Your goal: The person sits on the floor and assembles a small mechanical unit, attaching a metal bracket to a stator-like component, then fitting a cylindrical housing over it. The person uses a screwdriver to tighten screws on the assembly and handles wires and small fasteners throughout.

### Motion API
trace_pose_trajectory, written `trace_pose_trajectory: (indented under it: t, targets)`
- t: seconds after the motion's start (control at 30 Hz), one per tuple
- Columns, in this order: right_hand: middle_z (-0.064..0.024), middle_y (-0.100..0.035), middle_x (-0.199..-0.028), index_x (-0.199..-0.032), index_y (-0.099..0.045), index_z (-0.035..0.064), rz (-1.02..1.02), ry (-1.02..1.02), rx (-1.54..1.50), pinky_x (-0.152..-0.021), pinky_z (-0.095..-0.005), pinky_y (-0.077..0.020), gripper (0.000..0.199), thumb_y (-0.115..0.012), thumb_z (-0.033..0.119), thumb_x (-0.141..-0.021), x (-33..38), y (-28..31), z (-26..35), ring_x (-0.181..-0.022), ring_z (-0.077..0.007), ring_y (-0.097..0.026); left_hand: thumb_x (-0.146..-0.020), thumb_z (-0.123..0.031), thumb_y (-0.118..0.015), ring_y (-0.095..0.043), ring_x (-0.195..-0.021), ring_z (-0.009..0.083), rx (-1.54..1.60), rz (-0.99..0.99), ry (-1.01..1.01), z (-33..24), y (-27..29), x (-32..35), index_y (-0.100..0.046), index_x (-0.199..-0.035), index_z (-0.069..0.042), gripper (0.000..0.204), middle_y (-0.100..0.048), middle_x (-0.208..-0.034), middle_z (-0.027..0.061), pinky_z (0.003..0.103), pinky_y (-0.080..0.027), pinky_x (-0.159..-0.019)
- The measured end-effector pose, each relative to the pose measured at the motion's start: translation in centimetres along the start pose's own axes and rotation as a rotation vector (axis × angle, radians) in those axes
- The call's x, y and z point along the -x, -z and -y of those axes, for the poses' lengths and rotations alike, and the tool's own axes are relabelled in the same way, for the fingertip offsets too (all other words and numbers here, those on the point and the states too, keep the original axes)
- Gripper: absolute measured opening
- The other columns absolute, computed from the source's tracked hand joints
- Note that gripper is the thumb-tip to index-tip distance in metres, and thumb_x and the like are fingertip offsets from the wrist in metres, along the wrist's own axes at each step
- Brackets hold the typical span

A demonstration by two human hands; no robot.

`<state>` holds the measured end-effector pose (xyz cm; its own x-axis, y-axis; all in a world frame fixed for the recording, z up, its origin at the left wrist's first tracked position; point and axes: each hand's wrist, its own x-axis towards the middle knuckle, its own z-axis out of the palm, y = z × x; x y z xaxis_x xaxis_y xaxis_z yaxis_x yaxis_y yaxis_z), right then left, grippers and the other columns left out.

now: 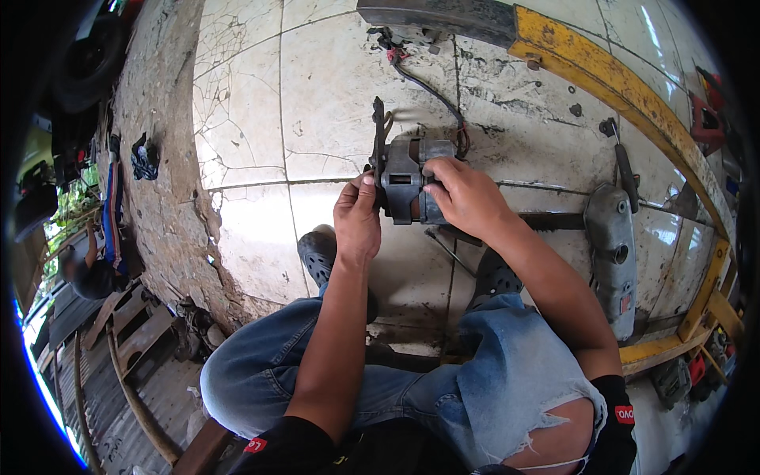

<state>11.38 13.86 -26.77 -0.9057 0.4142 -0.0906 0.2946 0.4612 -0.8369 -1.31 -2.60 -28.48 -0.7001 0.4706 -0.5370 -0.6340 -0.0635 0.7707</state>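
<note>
Head cam: we've got both hands, left hand (356, 215) and right hand (463, 194), clamped round the grey metal motor housing (408, 180) over cracked white floor tiles (253, 158).

This is an open-air vehicle repair workshop. The floor is cracked, grease-stained white tile (332, 87) meeting rough concrete (162, 158). A yellow steel frame (633, 95) curves along one side, beside a grey motorcycle muffler (611, 253) and a screwdriver (625, 170). A black tyre (87, 63) and wooden pallets (131, 324) sit at the edge, near an oily rag (144, 157).
</note>
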Motion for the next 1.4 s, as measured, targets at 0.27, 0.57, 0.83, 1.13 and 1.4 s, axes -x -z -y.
trace_pose_trajectory:
  t: [0.27,0.57,0.83,1.13,1.4]
  targets:
    - [-0.0147,-0.065,-0.103,-0.11,-0.058,0.006,-0.007,0.009,0.006,-0.07,-0.0476,-0.053,0.022,-0.061,0.02,-0.093,0.0,0.1,0.0,-0.087,-0.0393,-0.065,-0.1,-0.015,-0.058,-0.062,-0.093,0.0121,-0.026,0.018,0.009,-0.3,-0.1,0.1,-0.061,-0.113,0.003,0.023,-0.069,-0.103,0.0087,0.026,-0.048,-0.088]
    - [-0.0152,-0.066,-0.106,-0.11,-0.06,0.0051,0.021,0.005,0.038,-0.073,-0.0466,-0.0536,0.022,-0.059,0.02,-0.094,0.0,-0.1,-0.5,-0.091,-0.0388,-0.065,-0.1,-0.014,-0.058,-0.063,-0.091,0.0121,-0.073,0.005,0.006,-0.4,0.1,0.0,-0.06,-0.116,0.005,0.025,-0.069,-0.102,0.0089,0.026,-0.049,-0.086]
    - [-0.0167,-0.066,-0.11,-0.11,-0.061,0.0039,0.034,0.001,0.054,-0.076,-0.0478,-0.0533,0.022,-0.058,0.019,-0.094,-0.2,-0.4,-0.8,-0.092,-0.0398,-0.065,-0.099,-0.013,-0.058,-0.063,-0.091,0.0121,-0.083,0.008,0.0,-0.6,0.1,0.0,-0.059,-0.117,0.005,0.026,-0.068,-0.102,0.0091,0.025,-0.05,-0.087]
    - [-0.0197,-0.066,-0.106,-0.107,-0.061,0.0021,0.04,-0.007,0.021,-0.075,-0.0488,-0.0522,0.021,-0.058,0.019,-0.094,-0.1,0.3,0.0,-0.089,-0.0414,-0.064,-0.099,-0.013,-0.059,-0.063,-0.093,0.0123,-0.084,0.021,-0.02,-0.2,0.4,-0.1,-0.06,-0.117,0.005,0.026,-0.068,-0.103,0.0086,0.026,-0.049,-0.09]
    - [-0.0176,-0.066,-0.101,-0.109,-0.059,0.0038,0.121,-0.086,-0.052,-0.073,-0.0491,-0.052,0.02,-0.059,0.015,-0.093,-1.0,0.9,0.2,-0.089,-0.0411,-0.064,-0.099,-0.013,-0.06,-0.062,-0.092,0.0133,-0.113,0.008,0.0,-0.5,0.4,-0.1,-0.061,-0.116,0.002,0.024,-0.068,-0.104,0.0085,0.029,-0.049,-0.088]
